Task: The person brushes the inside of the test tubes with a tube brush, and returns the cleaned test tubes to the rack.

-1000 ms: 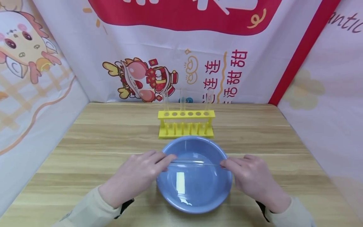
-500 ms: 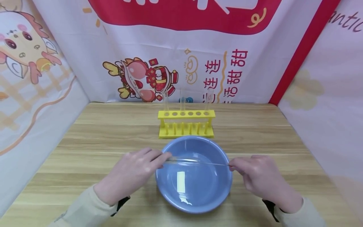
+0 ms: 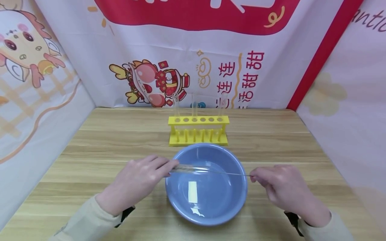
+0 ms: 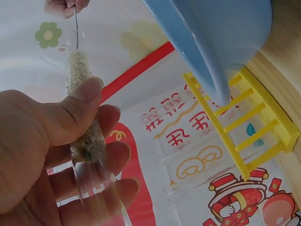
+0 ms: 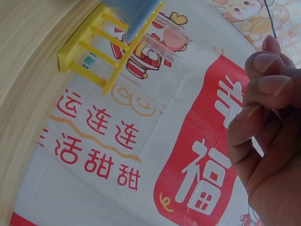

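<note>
A clear glass test tube (image 3: 200, 170) lies level above the blue basin (image 3: 208, 214), its mouth toward the right. My left hand (image 3: 135, 184) grips it around its closed-end part. Inside the tube sits a test tube brush with pale bristles (image 4: 78, 68), partly hidden behind the left thumb in the left wrist view. The brush's thin wire handle (image 3: 232, 173) runs out of the mouth to the right. My right hand (image 3: 283, 187) pinches that wire's end with curled fingers, just beyond the basin's right rim.
Behind the basin stands a yellow test tube rack (image 3: 198, 144) holding three clear test tubes, one of them a tube (image 3: 177, 107) at the left end. The wooden table (image 3: 114, 134) meets printed cloth walls (image 3: 169, 43) at the back and sides.
My right hand has moved right, drawing more of the brush's wire out of the tube. My left hand has shifted slightly left and up with the test tube.
</note>
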`<state>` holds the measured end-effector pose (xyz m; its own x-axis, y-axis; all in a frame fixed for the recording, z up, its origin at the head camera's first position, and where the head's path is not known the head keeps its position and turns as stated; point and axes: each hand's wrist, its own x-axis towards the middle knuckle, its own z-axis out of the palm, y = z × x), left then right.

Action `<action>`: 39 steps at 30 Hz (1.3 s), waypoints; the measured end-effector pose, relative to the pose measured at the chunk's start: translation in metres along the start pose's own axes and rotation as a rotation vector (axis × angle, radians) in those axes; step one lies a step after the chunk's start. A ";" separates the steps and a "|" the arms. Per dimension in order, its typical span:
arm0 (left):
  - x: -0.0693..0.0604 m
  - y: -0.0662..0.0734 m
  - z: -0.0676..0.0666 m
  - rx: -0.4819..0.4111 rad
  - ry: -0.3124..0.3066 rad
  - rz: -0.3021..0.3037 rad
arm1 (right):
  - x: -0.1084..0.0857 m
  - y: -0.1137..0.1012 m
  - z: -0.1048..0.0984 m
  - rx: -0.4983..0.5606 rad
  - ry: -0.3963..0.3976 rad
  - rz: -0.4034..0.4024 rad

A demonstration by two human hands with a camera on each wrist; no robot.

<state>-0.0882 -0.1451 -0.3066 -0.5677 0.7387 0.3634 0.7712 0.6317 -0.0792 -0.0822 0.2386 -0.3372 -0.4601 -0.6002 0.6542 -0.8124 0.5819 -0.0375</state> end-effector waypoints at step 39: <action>-0.009 -0.006 -0.004 0.011 -0.006 -0.018 | -0.017 0.008 -0.019 -0.025 -0.042 0.050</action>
<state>-0.0864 -0.1567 -0.3056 -0.5835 0.7284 0.3590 0.7575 0.6476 -0.0829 -0.0743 0.2639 -0.3348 -0.5149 -0.5919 0.6201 -0.7789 0.6251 -0.0501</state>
